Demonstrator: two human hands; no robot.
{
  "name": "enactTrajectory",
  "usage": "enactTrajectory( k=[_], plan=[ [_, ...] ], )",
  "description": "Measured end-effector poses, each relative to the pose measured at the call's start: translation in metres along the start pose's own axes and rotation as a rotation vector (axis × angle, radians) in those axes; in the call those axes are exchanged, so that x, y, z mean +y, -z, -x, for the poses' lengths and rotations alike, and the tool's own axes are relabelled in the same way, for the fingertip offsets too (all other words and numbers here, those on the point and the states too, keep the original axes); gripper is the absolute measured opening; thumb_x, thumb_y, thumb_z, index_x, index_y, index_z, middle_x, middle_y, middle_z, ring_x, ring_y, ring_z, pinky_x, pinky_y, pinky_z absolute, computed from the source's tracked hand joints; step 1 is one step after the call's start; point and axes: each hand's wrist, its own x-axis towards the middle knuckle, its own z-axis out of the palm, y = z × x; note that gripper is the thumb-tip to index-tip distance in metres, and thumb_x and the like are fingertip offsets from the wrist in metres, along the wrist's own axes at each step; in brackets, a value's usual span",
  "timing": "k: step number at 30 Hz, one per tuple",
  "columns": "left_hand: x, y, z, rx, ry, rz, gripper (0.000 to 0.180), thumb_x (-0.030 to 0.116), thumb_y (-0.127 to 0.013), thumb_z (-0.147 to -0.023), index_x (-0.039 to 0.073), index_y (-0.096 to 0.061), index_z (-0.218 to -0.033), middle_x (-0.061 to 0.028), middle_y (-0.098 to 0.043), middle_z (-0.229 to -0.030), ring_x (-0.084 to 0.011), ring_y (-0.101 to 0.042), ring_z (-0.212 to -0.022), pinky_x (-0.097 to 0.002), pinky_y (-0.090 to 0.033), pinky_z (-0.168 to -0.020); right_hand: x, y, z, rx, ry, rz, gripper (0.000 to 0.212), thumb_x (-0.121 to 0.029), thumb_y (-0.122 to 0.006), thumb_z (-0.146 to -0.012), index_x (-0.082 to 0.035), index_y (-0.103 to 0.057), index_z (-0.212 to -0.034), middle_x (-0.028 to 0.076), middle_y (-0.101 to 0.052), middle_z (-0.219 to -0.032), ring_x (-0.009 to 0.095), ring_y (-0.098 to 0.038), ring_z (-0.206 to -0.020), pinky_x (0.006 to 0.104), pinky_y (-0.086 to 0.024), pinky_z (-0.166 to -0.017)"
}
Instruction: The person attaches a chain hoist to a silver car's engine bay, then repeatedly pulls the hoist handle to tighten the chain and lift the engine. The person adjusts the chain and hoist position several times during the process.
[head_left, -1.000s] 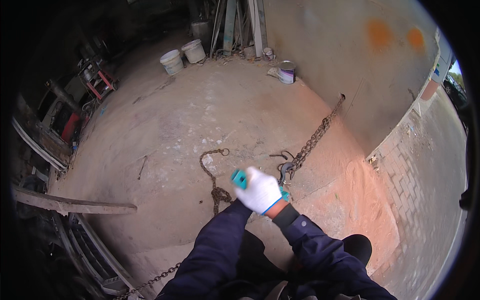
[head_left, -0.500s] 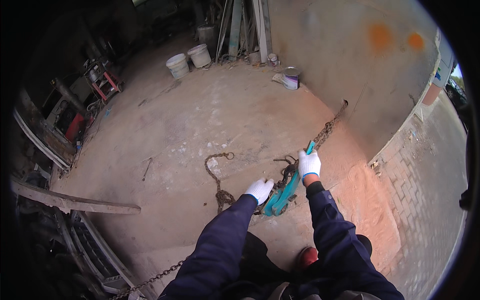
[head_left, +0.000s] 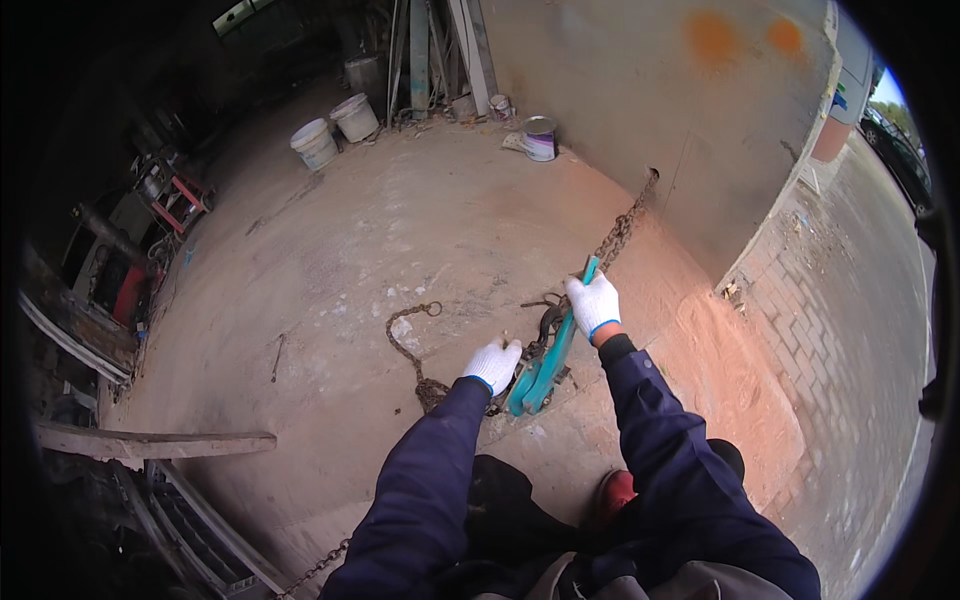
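Note:
My right hand point(head_left: 594, 302), in a white knit glove, is closed around the lever of a teal lever hoist point(head_left: 535, 388). The lever's tip sticks out above my fist. Just left of the hoist body is my left hand point(head_left: 494, 364), also gloved, its fingers curled; what they hold is hidden. A dark hook point(head_left: 550, 318) and links show beside the lever. From the hoist end, a rusty taut chain point(head_left: 618, 232) runs up to a hole in the wall. A slack length of chain point(head_left: 402, 347) with a ring at its end lies on the floor, bunched near my left hand.
Paint cans point(head_left: 538, 139) and white buckets point(head_left: 315, 143) stand at the back by the wall point(head_left: 650, 100). A wooden beam point(head_left: 160, 443) juts in from the left above metal racks. Another chain point(head_left: 322, 565) stretches at lower left. Reddish powder point(head_left: 700, 365) covers the floor at right.
The view has shifted, so the whole scene sits further left. My right hand stays on the lever and my left hand stays by the hoist body; the lever's tilt looks about the same.

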Motion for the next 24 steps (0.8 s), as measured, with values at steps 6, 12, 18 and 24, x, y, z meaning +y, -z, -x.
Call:
enactTrajectory(
  k=[6,12,18,24],
  plan=[
    [-0.007,-0.011,-0.002,0.036,-0.054,-0.044,0.065,0.049,-0.048,-0.104,-0.003,-0.057,-0.141,-0.0367,-0.065,-0.134,-0.0504,-0.062,-0.128,-0.0522,-0.049,-0.109,-0.019,-0.019,0.040,0.198,-0.047,-0.050,0.033,-0.030,-0.066,-0.094,0.000,-0.063,-0.109,0.030,-0.074,-0.093,0.049,-0.073,-0.094,0.0535,-0.058,-0.085],
    [-0.025,-0.028,-0.016,0.093,-0.063,0.062,0.052,0.053,-0.048,-0.106,0.005,-0.064,-0.120,-0.0284,-0.067,-0.124,-0.0508,-0.065,-0.116,-0.0540,-0.052,-0.100,-0.090,-0.027,0.179,-0.387,0.798,0.414,0.035,-0.034,-0.074,-0.080,-0.006,-0.068,-0.099,0.026,-0.070,-0.092,0.055,-0.069,-0.104,0.0635,-0.043,-0.107],
    [0.024,0.011,0.025,0.102,-0.071,-0.123,0.058,0.049,-0.049,-0.104,-0.002,-0.061,-0.127,-0.0344,-0.070,-0.121,-0.0501,-0.068,-0.113,-0.0567,-0.052,-0.099,0.008,0.022,0.011,0.026,-0.006,-0.101,0.031,-0.027,-0.070,-0.091,0.002,-0.069,-0.102,0.020,-0.076,-0.083,0.033,-0.078,-0.083,0.0419,-0.060,-0.077],
    [0.027,0.015,0.028,0.189,-0.085,-0.136,0.057,0.049,-0.050,-0.104,-0.002,-0.061,-0.127,-0.0354,-0.070,-0.117,-0.0497,-0.068,-0.114,-0.0567,-0.052,-0.100,0.016,-0.016,0.010,0.305,-0.176,-0.045,0.034,-0.031,-0.066,-0.094,0.002,-0.067,-0.105,0.030,-0.074,-0.090,0.049,-0.073,-0.091,0.0518,-0.057,-0.083]
  ],
)
